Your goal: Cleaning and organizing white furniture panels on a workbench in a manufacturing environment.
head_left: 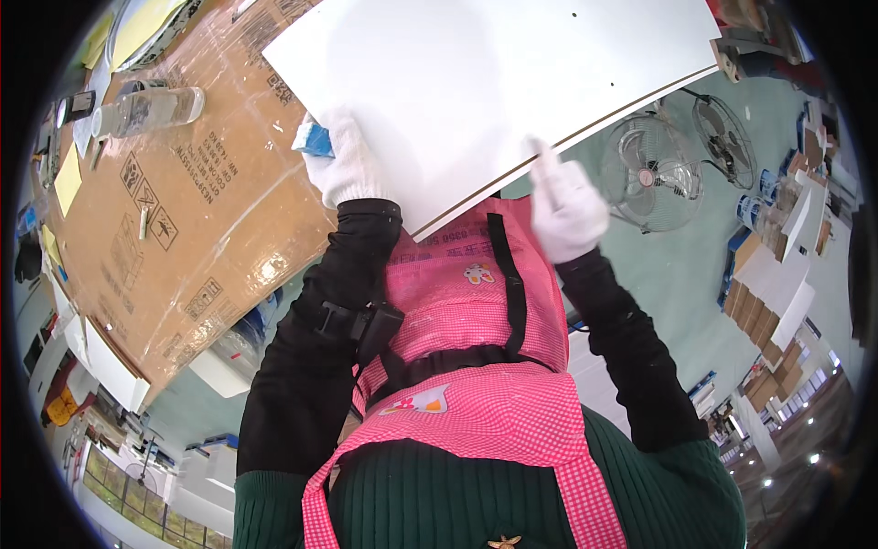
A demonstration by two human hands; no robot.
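A large white panel [512,73] with a brown edge strip and several small dark holes lies before me, one corner pointing toward my body. My left hand [352,169], in a white knit glove, is at the panel's left edge. Its fingers are closed around a small blue block-like piece [316,140] with a paler end; its exact kind is unclear. My right hand [569,206], gloved the same way, is at the panel's near right edge. One finger stretches up over that edge, slightly blurred, and the other fingers are partly hidden. I see nothing held in this hand.
Under the panel is a table covered in brown cardboard [229,197]. A clear bottle [160,112] lies at its far left, near yellow paper [69,180] and a small white stick [143,222]. Two floor fans [651,174] stand to the right, with stacked cartons [759,297] beyond.
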